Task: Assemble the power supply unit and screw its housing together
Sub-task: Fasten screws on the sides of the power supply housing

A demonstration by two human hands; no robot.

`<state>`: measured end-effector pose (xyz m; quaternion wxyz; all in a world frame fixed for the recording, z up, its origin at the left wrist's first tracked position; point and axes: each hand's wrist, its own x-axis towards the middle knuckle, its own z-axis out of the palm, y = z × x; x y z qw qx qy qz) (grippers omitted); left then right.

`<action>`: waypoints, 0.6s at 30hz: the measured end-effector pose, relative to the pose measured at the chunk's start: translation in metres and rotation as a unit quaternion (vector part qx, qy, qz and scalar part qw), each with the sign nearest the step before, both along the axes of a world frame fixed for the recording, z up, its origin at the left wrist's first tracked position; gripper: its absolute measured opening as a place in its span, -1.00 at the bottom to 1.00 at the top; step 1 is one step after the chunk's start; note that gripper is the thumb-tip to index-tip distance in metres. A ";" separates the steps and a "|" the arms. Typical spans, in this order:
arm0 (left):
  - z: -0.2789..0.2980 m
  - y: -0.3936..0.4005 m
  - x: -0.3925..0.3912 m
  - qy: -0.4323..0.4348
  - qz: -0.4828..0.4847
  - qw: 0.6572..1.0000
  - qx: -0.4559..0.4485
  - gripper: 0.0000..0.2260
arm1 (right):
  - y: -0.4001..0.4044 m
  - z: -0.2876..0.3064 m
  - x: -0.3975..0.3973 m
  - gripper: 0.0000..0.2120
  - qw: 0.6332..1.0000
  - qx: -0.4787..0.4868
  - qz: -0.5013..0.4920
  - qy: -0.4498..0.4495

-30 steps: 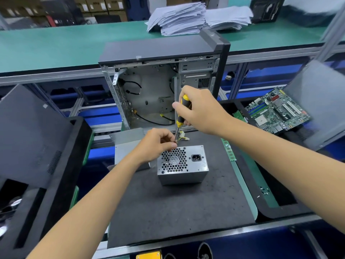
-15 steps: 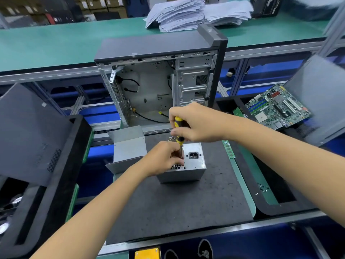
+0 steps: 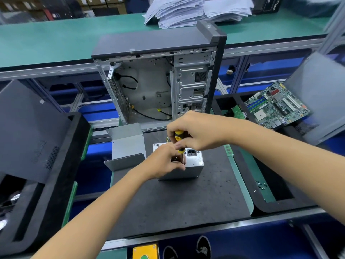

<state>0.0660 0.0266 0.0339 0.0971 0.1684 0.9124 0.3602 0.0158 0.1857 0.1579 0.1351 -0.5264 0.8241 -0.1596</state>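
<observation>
Now lowered onto silver metal power supply box (image 3: 192,165) on dark foam worktop (image 3: 177,202): yellow-black screwdriver (image 3: 178,141), gripped in right hand (image 3: 194,131). Left hand (image 3: 166,161) moved over fan grille, pinching shaft, steadying tip. Screw driving likely starting.

The screwdriver (image 3: 178,141) has a yellow and black handle, and the power supply (image 3: 192,165) under it is bare silver metal with a black socket on top. It stands on a dark grey speckled mat (image 3: 177,202), near a silver and black computer case (image 3: 158,81). Far off lies a green bench (image 3: 56,38) with white papers (image 3: 186,10), at right a green circuit board (image 3: 276,105), and near the bottom edge what looks like a yellow box (image 3: 145,251).
</observation>
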 end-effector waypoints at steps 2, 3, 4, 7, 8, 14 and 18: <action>0.002 -0.002 0.001 -0.030 0.003 0.998 0.053 -0.92 | -0.001 0.000 0.003 -0.92 1.000 0.002 0.006 0.015; 0.003 -0.003 0.002 -0.046 0.011 0.996 0.073 -0.86 | -0.002 0.001 0.005 -0.92 1.000 0.003 0.011 0.023; 0.003 -0.005 0.002 -0.060 0.016 0.995 0.080 -0.85 | -0.004 0.001 0.006 -0.92 0.999 0.004 0.016 0.034; 0.003 -0.007 0.002 -0.086 0.018 0.992 0.088 -0.87 | -0.006 0.003 0.008 -0.87 0.996 0.022 0.025 0.078; 0.004 -0.007 0.002 -0.087 0.019 0.991 0.097 -0.84 | -0.007 0.004 0.009 -0.80 0.993 0.036 0.025 0.109; 0.004 -0.008 0.003 -0.109 0.044 0.985 0.128 -0.84 | -0.013 0.007 0.018 -0.58 0.958 0.126 -0.006 0.258; 0.002 -0.010 0.001 -0.071 0.044 0.992 0.095 -0.91 | -0.015 0.015 0.025 -0.87 0.975 0.159 0.032 0.151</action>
